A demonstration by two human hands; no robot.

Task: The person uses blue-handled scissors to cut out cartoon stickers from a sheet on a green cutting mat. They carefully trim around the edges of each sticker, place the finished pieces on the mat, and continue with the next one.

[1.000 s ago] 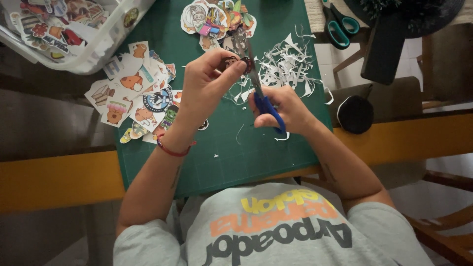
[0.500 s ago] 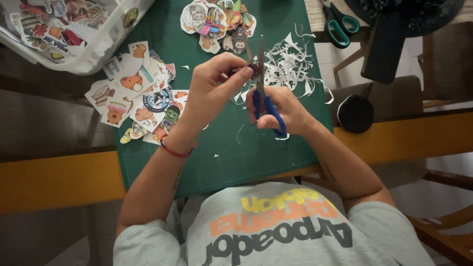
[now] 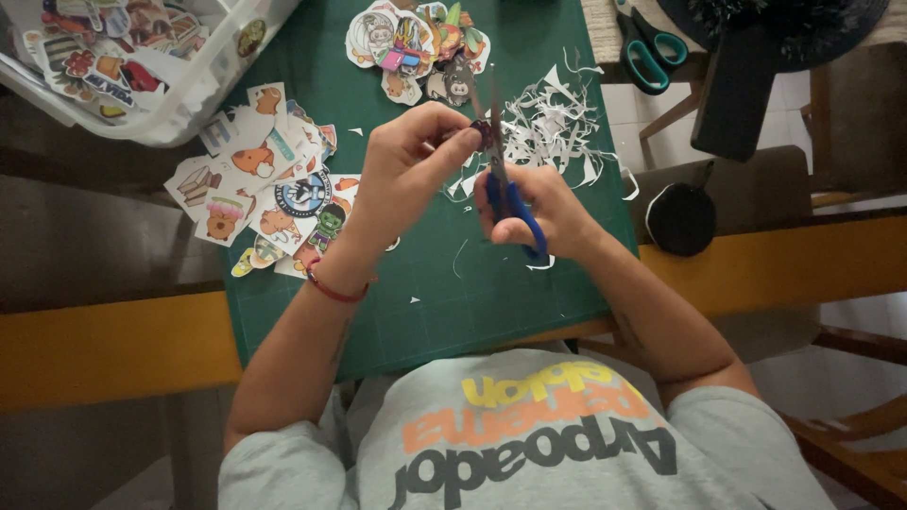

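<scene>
My left hand pinches a small paper cut-out between thumb and fingers, above the green cutting mat. A red cord circles that wrist. My right hand grips blue-handled scissors, blades pointing away from me and meeting the cut-out. Both hands hover over the mat's middle. The cut-out is mostly hidden by my fingers.
Cut-out stickers lie in a pile on the mat's left and another at its top. White paper trimmings lie right of the hands. A clear tub of stickers, teal scissors, a black round object.
The scissors have swung more upright and the left hand has turned the small cut-out slightly. Both hands stay in the same spot over the mat.
</scene>
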